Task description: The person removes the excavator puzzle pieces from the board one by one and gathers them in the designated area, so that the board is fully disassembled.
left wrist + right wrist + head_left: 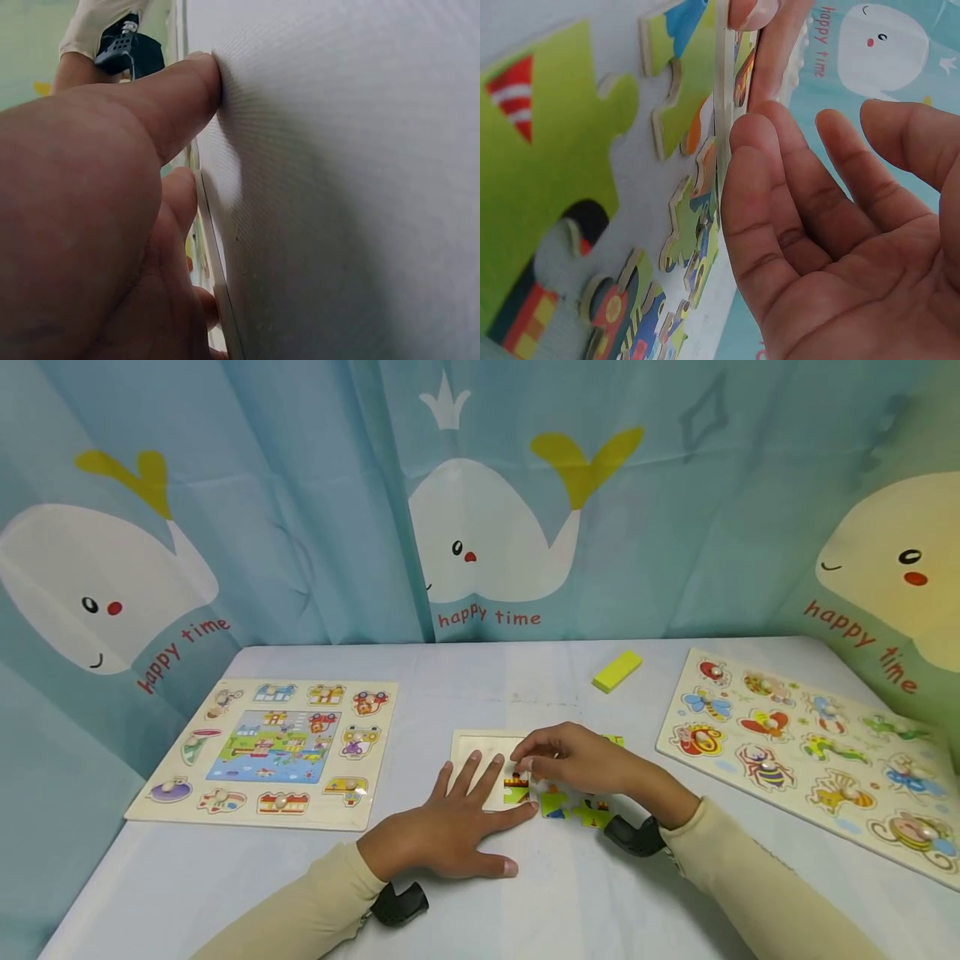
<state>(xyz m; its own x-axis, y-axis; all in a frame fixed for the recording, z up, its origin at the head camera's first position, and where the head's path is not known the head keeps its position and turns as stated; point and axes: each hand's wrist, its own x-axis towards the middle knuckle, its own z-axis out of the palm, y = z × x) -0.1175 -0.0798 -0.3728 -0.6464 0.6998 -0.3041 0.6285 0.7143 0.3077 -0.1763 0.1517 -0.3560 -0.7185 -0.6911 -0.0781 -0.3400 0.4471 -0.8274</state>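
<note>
A small wooden puzzle tray [486,734] lies at the middle of the table, with a jigsaw piece [516,791] in its lower right part. My left hand [453,837] lies spread with straight fingers across the tray's lower left; its thumb rests on the cloth. Over the tray's right side hovers my right hand [583,762], fingers loosely bent. In the right wrist view its thumb stands apart from the fingers and nothing shows between them. Several loose green jigsaw pieces [547,150] lie just right of the tray, partly under the right hand in the head view.
A vehicle peg puzzle board [378,810] lies on the left, an insect peg puzzle board [678,735] on the right. Near the back edge sits a yellow-green block [617,671]. A blue whale-print curtain [322,527] closes off the back and sides.
</note>
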